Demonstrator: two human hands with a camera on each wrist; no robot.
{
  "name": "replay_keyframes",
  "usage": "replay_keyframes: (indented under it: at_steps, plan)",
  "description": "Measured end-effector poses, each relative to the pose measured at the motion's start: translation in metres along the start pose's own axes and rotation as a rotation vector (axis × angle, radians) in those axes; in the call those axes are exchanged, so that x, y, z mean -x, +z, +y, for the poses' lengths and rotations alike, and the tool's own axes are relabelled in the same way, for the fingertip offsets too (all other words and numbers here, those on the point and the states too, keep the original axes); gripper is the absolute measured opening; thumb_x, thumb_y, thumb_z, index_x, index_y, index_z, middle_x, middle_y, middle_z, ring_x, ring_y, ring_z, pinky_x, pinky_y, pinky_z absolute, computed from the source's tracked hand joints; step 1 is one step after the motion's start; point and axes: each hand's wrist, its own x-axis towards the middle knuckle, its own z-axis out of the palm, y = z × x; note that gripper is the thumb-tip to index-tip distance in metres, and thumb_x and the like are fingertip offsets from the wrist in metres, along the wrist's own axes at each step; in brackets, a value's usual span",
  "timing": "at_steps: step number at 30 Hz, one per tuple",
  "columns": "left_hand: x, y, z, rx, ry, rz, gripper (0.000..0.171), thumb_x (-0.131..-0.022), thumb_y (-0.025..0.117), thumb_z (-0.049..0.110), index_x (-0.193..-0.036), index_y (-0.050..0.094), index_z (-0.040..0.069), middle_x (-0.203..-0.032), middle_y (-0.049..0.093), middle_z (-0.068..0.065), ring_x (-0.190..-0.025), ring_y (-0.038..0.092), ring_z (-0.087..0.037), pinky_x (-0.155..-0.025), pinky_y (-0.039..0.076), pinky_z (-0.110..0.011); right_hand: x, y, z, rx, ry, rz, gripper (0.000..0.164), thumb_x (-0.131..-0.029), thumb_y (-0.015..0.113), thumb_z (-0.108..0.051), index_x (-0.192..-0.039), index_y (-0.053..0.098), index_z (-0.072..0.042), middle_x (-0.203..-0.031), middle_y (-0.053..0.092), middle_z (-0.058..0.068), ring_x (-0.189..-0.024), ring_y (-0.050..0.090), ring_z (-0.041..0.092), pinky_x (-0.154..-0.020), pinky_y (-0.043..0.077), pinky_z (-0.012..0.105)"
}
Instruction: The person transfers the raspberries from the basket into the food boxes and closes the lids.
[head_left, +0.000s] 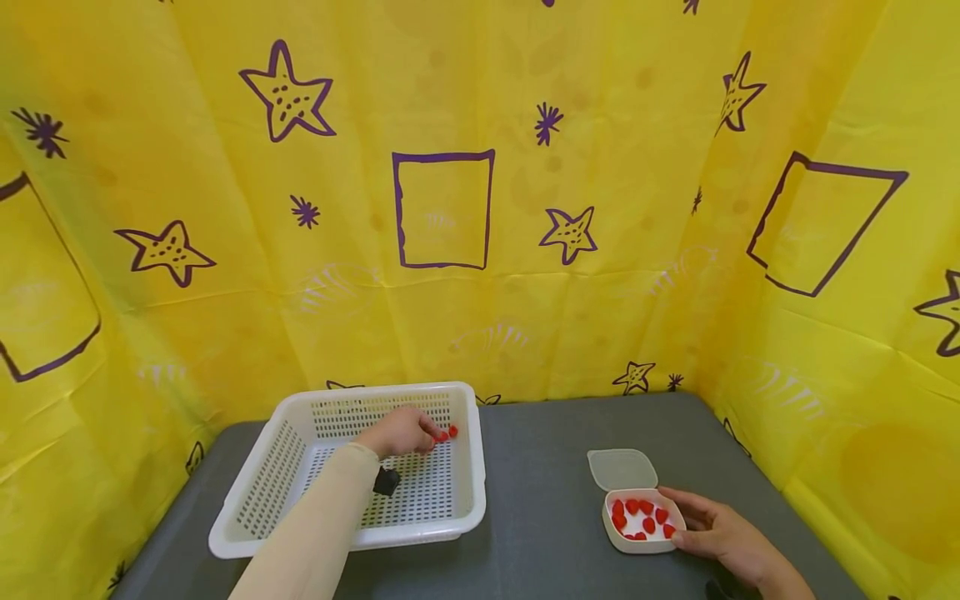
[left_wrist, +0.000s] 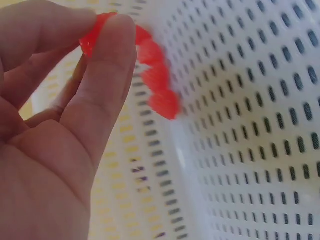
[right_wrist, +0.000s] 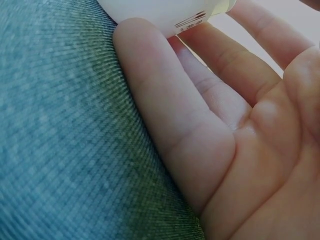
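Observation:
My left hand (head_left: 405,432) reaches into the white perforated basket (head_left: 480,500), near its far right corner. In the left wrist view, thumb and index finger pinch a small red toy berry (left_wrist: 93,40). Several more red berries (left_wrist: 164,104) lie in a row along the basket wall beside the fingertips. At the right, my right hand (head_left: 716,533) holds the right end of a small white lidded box (head_left: 637,546), thumb at the front corner and fingers behind. Several red berries (head_left: 648,525) lie in that box. Only part of the box's white side (right_wrist: 150,12) shows in the right wrist view.
The translucent lid (head_left: 622,469) lies folded back behind the box. Basket and box stand apart on a dark grey table (head_left: 540,500). A yellow curtain (head_left: 450,333) with purple drawings closes off the back and both sides.

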Motion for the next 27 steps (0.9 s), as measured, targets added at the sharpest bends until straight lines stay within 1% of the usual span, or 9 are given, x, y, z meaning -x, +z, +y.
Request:
replay_keyframes:
  at_steps: [2, 4, 7, 10, 12, 14, 20, 23, 27]
  plan:
    - [0.001, -0.001, 0.007, 0.019, -0.014, 0.022, 0.017, -0.084, 0.07, 0.002, -0.097, 0.079, 0.007, -0.09, 0.071, -0.004, -0.079, 0.057, -0.02, -0.07, 0.05, -0.035, 0.0, 0.0, 0.001, -0.009, -0.024, -0.013, 0.059, -0.1, 0.058, -0.005, -0.15, 0.03, 0.009, -0.146, 0.041, 0.031, -0.116, 0.056, 0.01, -0.092, 0.05, 0.028]
    - [0.001, -0.001, 0.017, 0.116, -0.033, 0.057, 0.016, -0.088, 0.068, 0.002, -0.101, 0.077, 0.005, -0.093, 0.071, -0.006, -0.081, 0.059, -0.021, -0.074, 0.052, -0.038, 0.001, 0.0, 0.001, -0.011, -0.037, -0.021, 0.059, -0.1, 0.057, -0.004, -0.15, 0.029, 0.01, -0.145, 0.041, 0.032, -0.116, 0.056, 0.009, -0.092, 0.05, 0.028]
    - [0.002, 0.006, 0.038, 0.421, -0.041, 0.112, 0.018, -0.092, 0.065, -0.001, -0.108, 0.071, -0.004, -0.097, 0.07, -0.012, -0.085, 0.065, -0.024, -0.08, 0.055, -0.039, 0.0, 0.0, 0.001, -0.008, -0.032, -0.02, 0.059, -0.1, 0.058, -0.005, -0.15, 0.03, 0.01, -0.145, 0.041, 0.032, -0.116, 0.056, 0.011, -0.091, 0.05, 0.028]
    - [0.004, 0.021, 0.066, 0.727, -0.017, 0.142, 0.02, -0.093, 0.063, -0.005, -0.112, 0.066, -0.012, -0.099, 0.068, -0.015, -0.091, 0.068, -0.026, -0.085, 0.055, -0.038, 0.0, -0.001, 0.001, 0.005, -0.006, -0.003, 0.061, -0.099, 0.06, -0.008, -0.15, 0.031, 0.007, -0.146, 0.042, 0.031, -0.117, 0.056, 0.013, -0.091, 0.05, 0.028]
    - [0.007, 0.035, 0.084, 0.875, 0.017, 0.135, 0.02, -0.093, 0.063, -0.007, -0.112, 0.064, -0.014, -0.101, 0.067, -0.017, -0.092, 0.069, -0.026, -0.087, 0.054, -0.038, 0.0, -0.001, 0.002, 0.019, 0.007, 0.008, 0.061, -0.099, 0.061, -0.009, -0.151, 0.032, 0.006, -0.146, 0.041, 0.03, -0.117, 0.055, 0.014, -0.091, 0.05, 0.028]
    - [0.01, 0.051, 0.102, 0.969, 0.043, 0.118, 0.021, -0.093, 0.064, -0.006, -0.112, 0.065, -0.013, -0.103, 0.068, -0.018, -0.093, 0.069, -0.026, -0.089, 0.053, -0.037, 0.001, -0.001, 0.002, 0.031, 0.013, 0.015, 0.062, -0.099, 0.062, -0.01, -0.151, 0.032, 0.006, -0.146, 0.041, 0.03, -0.119, 0.055, 0.016, -0.092, 0.05, 0.029]
    - [0.016, 0.109, 0.148, 1.096, 0.061, 0.096, 0.02, -0.091, 0.069, -0.003, -0.11, 0.07, -0.008, -0.101, 0.069, -0.015, -0.094, 0.07, -0.03, -0.087, 0.054, -0.037, 0.0, -0.001, 0.001, 0.04, 0.023, 0.024, 0.062, -0.098, 0.063, -0.011, -0.151, 0.034, 0.005, -0.146, 0.041, 0.03, -0.121, 0.053, 0.025, -0.091, 0.05, 0.028]
    - [0.013, 0.144, 0.161, 1.083, 0.051, 0.115, 0.016, -0.088, 0.071, -0.004, -0.104, 0.072, -0.007, -0.095, 0.07, -0.012, -0.087, 0.07, -0.027, -0.084, 0.055, -0.036, 0.0, -0.001, 0.002, 0.039, 0.028, 0.024, 0.062, -0.098, 0.063, -0.012, -0.151, 0.034, 0.005, -0.146, 0.041, 0.03, -0.122, 0.053, 0.027, -0.091, 0.05, 0.029]
    - [0.009, 0.184, 0.171, 0.988, 0.021, 0.146, 0.011, -0.086, 0.074, -0.003, -0.097, 0.076, -0.002, -0.087, 0.07, -0.006, -0.079, 0.068, -0.02, -0.079, 0.056, -0.034, 0.0, -0.002, 0.002, 0.027, 0.012, 0.009, 0.061, -0.099, 0.061, -0.01, -0.151, 0.032, 0.006, -0.146, 0.041, 0.03, -0.12, 0.055, 0.019, -0.092, 0.05, 0.029]
